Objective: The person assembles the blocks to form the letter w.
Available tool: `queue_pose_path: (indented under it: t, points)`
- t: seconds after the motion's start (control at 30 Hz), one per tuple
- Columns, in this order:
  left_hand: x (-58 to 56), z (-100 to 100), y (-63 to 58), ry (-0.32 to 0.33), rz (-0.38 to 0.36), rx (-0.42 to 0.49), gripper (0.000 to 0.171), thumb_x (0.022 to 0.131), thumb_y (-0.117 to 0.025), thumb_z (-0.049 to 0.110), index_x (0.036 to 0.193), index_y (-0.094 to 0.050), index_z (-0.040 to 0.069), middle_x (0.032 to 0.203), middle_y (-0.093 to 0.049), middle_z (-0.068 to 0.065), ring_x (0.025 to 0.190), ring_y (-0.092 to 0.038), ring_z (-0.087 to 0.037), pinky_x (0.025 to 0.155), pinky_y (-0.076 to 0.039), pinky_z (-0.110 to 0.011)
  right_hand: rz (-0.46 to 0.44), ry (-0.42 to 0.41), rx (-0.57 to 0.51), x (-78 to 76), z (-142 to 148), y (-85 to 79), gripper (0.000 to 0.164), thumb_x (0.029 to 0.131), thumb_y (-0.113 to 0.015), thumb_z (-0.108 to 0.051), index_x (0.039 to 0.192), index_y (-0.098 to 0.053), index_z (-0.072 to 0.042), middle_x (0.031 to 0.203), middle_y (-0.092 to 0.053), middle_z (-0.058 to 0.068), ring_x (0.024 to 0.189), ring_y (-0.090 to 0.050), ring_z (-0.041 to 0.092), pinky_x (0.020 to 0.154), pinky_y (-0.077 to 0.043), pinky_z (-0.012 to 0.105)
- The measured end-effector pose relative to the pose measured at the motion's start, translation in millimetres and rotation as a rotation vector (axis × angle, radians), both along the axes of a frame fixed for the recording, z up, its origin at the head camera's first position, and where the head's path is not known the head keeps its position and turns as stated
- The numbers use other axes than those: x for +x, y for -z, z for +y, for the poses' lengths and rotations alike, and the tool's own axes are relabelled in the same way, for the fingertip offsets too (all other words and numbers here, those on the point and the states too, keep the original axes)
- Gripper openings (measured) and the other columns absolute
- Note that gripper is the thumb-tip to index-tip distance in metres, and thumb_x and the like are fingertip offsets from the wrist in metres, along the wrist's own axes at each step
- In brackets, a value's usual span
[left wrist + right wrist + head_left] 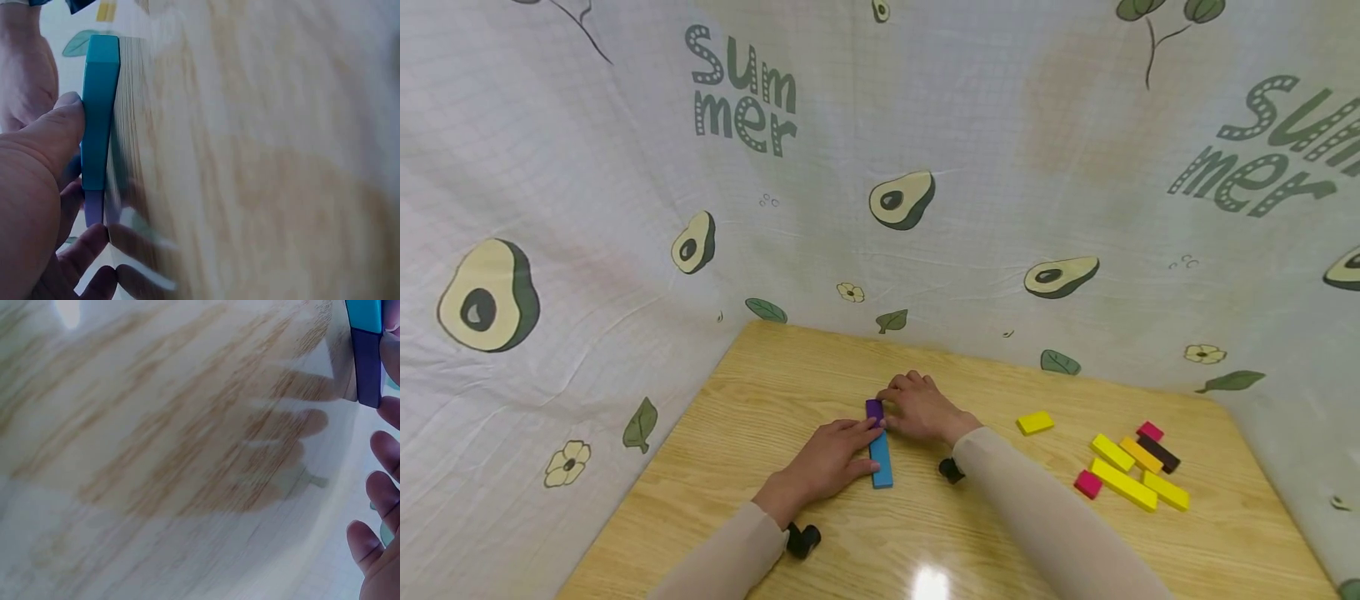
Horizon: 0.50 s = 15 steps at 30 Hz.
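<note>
A blue block [881, 461] and a shorter purple block [874, 410] lie end to end in a line on the wooden table [820, 383]. My left hand [822, 458] holds the blue block from the left, thumb on its near part and index finger across the end by the joint. From the right, my right hand [921, 408] pinches the purple block, index finger at its far end and thumb near the joint. In the right wrist view, the other fingers [382, 494] of this hand spread past the purple block [367, 369].
Apart to the right lies a yellow block [1035, 423]. Beyond it is a loose group with several yellow blocks [1123, 484], an orange block [1141, 455], a black block [1158, 453] and two red blocks [1087, 484]. A printed cloth [970, 275] hangs around the table.
</note>
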<state>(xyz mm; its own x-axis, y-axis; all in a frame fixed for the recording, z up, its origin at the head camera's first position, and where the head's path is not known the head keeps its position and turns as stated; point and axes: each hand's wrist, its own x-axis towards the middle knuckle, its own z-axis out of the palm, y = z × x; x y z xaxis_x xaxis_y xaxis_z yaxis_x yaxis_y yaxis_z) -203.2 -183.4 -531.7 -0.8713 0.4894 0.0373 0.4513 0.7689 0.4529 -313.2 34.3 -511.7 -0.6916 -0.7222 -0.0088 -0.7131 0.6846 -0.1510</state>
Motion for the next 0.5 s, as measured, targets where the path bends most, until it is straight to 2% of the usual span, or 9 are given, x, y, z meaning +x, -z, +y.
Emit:
queue_pose_path:
  t: [0.27, 0.5]
  points:
    - [-3.1, 0, 4.5, -0.007, -0.009, 0.001, 0.06, 0.106, -0.061, 0.047, 0.159, -0.051, 0.021, 0.167, -0.044, -0.004, 0.15, -0.045, -0.034, 0.12, -0.038, -0.06, -0.01, 0.032, -0.022, 3.6, 6, -5.3, 0.048, 0.102, -0.066, -0.049, 0.14, -0.068, -0.02, 0.135, -0.063, 0.003, 0.125, -0.052, 0.027, 0.108, -0.043, 0.054]
    - [-3.3, -3, 4.2, -0.029, -0.027, 0.026, 0.056, 0.105, -0.063, 0.048, 0.155, -0.057, 0.023, 0.166, -0.046, -0.004, 0.15, -0.044, -0.036, 0.12, -0.037, -0.062, 0.017, 0.095, -0.11, 12.5, 29, -21.5, 0.051, 0.1, -0.069, -0.05, 0.136, -0.071, -0.015, 0.132, -0.065, 0.006, 0.125, -0.052, 0.03, 0.108, -0.041, 0.058]
